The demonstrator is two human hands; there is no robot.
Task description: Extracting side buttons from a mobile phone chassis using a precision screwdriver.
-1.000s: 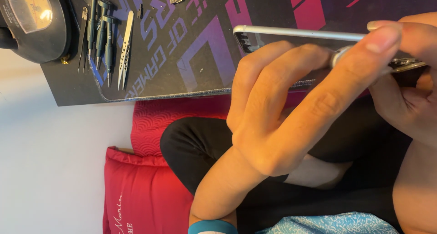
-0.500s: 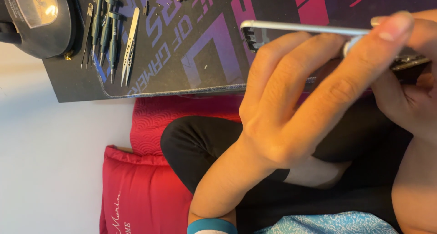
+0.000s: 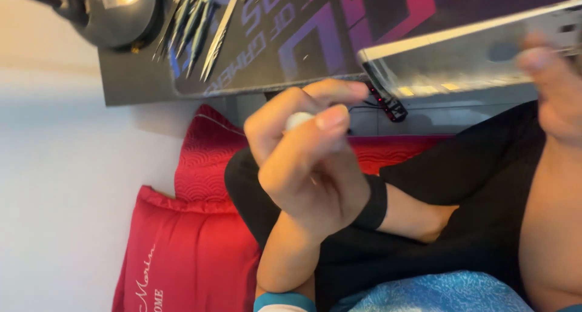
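Beyond the tweezers [image 3: 203, 36] on the dark surface [image 3: 291, 57], keep the left hand [image 3: 309, 172] curled, grip pinched shut on the small white tool [image 3: 298, 119], just below the phone [image 3: 473, 60]. Steady the phone's far end in the blurred right hand [image 3: 555, 90], grip closed. Unlike 0.5 s ago: left hand pulled off the phone and lower; phone tilted.

Tools [image 3: 200, 27] lie on the mat [image 3: 291, 51], right of the lamp [image 3: 115, 12], cushion [image 3: 188, 251] below.

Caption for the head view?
Left hand pinches a small white tool; right hand holds an opened phone.
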